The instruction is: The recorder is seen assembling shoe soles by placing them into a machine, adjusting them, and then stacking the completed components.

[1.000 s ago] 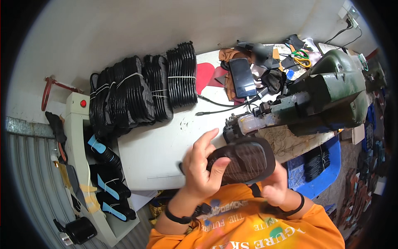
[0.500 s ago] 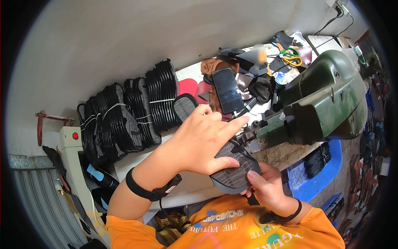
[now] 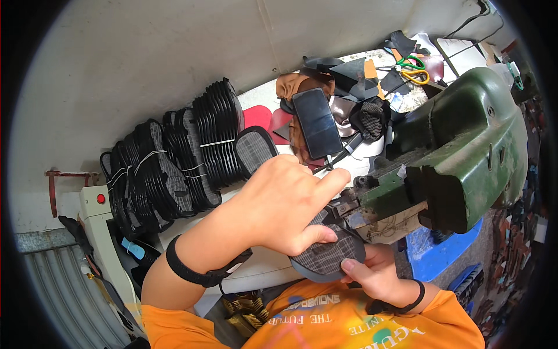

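Observation:
A grey checked insole (image 3: 329,254) with a dark rim lies tilted beneath the front end of a green sewing machine (image 3: 465,157), its far end partly hidden by the machine's foot. Over its left side, my left hand (image 3: 290,206) has the thumb pressed on the top face and the index finger stretched toward the machine head; its other fingers are curled and partly hidden. At the right near edge, my right hand (image 3: 375,270) pinches the insole, thumb on top and fingers underneath.
Tied bundles of black-edged insoles (image 3: 154,171) stand at left on the white table. Beyond my hands lie a phone (image 3: 318,123) with a cable, leather scraps (image 3: 349,75) and scissors (image 3: 414,75). Below the machine sits a blue crate (image 3: 433,253); a red button (image 3: 100,198) is at far left.
The whole view has shifted a little. The insole has turned slightly under the machine, and less of its far end shows. Both hands keep their hold.

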`<state>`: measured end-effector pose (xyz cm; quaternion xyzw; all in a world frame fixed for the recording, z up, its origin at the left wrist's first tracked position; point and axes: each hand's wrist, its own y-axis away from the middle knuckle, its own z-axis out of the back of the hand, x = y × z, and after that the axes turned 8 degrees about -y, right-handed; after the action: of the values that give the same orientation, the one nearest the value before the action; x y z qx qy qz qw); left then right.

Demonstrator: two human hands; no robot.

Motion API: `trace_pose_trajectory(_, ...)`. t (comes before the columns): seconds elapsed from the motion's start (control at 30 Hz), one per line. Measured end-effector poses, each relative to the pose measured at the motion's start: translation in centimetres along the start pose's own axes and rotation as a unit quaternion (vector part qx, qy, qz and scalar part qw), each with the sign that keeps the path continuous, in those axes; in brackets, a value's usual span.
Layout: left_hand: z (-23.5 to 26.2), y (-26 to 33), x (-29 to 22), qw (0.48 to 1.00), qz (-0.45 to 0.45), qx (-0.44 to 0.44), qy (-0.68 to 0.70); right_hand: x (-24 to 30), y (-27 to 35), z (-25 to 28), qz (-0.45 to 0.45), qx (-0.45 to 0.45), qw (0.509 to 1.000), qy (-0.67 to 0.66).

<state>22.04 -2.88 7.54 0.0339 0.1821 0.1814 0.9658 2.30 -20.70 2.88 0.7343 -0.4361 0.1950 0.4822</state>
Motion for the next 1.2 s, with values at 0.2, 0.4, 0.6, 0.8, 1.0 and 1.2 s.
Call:
trace_pose_trajectory(0.2,-0.5,0.5,0.9,0.999,0.006,-0.048,0.015,0.5,-1.2,-0.8,0.007,-0.049,0.999,0.016)
trace_pose_trajectory(0.4,-0.7,1.3,1.8,0.998,0.038,-0.056,0.017,0.6,-3.0,-1.2,0.053,-0.083,0.992,0.073)
trace_pose_trajectory(0.6,-0.9,2.7,1.5,0.993,0.094,-0.066,0.035,0.9,-4.2,-2.0,0.089,-0.116,0.986,0.082)
trace_pose_trajectory(0.8,-1.5,4.3,-0.2,0.979,0.181,-0.075,0.062,0.7,-4.5,-2.9,0.131,-0.152,0.978,0.061)
trace_pose_trajectory(1.0,-2.7,5.6,-2.3,0.958,0.254,-0.088,0.098,0.8,-4.7,-3.0,0.161,-0.149,0.975,0.043)
trace_pose_trajectory(1.2,-3.2,6.1,-4.7,0.940,0.308,-0.076,0.127,0.6,-4.7,-2.5,0.189,-0.120,0.974,0.035)
